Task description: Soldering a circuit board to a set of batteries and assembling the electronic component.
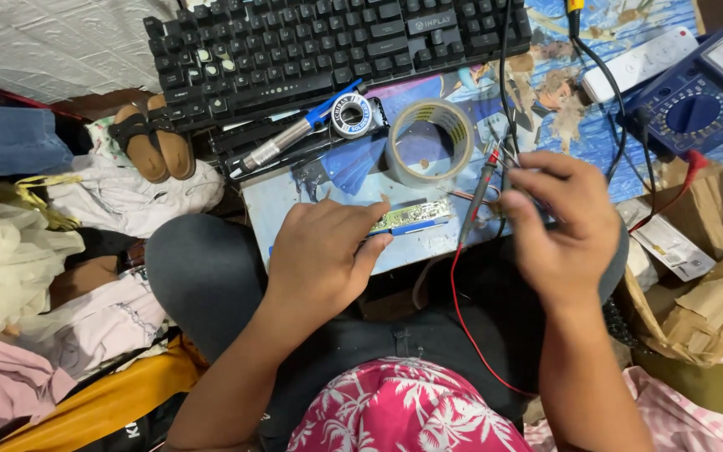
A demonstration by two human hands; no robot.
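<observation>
Holding a small green circuit board (412, 216) flat on the pale blue worktop (282, 205), the left hand (321, 255) presses on its near end with a clenched grip. The right hand (561, 226) pinches thin test probes (483, 188) in a tight grip, tips down just beside the board. A tape roll (430, 141), a soldering iron (294, 134) and a black keyboard (328, 42) lie behind. A blue meter (696, 100) sits on the right.

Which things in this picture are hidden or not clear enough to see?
Head view:
- Circuit board: near end covered by left hand.
- Probe tips: blurred, contact unclear; right hand hides the grips.
- Multimeter: cut off by the right edge.
- Keyboard: cut off by the top edge.
</observation>
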